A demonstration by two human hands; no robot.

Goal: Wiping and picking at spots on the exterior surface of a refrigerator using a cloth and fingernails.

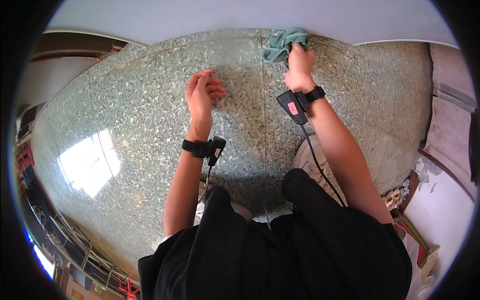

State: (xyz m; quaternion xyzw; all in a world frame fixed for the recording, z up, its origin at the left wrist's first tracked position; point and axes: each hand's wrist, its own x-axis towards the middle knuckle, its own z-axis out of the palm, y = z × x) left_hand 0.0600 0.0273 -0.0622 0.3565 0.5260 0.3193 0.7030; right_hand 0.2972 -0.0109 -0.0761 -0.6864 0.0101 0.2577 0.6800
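My right hand (pixel 300 62) grips a crumpled green cloth (pixel 282 45) close to the foot of a smooth pale panel (pixel 240 17). Part of the cloth spreads out to the left of my fingers. My left hand (pixel 204 88) is apart from the cloth, its fingers loosely curled and spread, with nothing in them. Beneath both hands lies a speckled green-grey terrazzo floor (pixel 157 101) with thin dark seams. Each wrist wears a black strap with a small cabled box; the right box (pixel 292 107) bears a pink label.
A white shoe (pixel 309 153) shows below my right forearm. Along the lower left stand metal-framed furniture (pixel 80 243) and a red stand (pixel 129 288). At the right are a pinkish fabric cover (pixel 452 86) and a white wall with peeling paint (pixel 431 176). Bright window light reflects off the floor at left.
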